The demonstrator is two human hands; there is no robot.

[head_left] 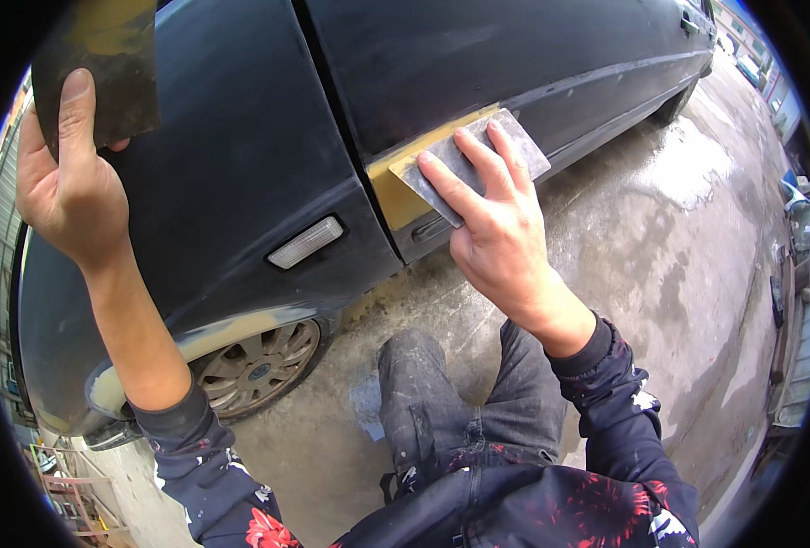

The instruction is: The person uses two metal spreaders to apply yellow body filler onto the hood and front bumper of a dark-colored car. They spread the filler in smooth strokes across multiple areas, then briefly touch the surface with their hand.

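My left hand [90, 196] is raised at the upper left, closed on a dark flat putty board [108, 96] with its thumb across the face. Yellow putty [117, 35] is smeared on the board's upper part. My right hand [505, 224] grips a grey flat rectangular spreader [458, 166], fingers spread over its face. The spreader lies against the lower part of a dark car door [460, 59], over a band of yellow filler [389, 196]. That band begins at the door's edge, beside the gap to the fender [231, 119]; the spreader hides part of it.
A clear side marker light [305, 242] sits in the fender, above a spoked wheel [259, 370]. Pale filler [241, 327] edges the wheel arch. Wet patches mark the concrete floor [642, 265]. Metal frames [76, 493] stand at the lower left, and assorted items line the right side.
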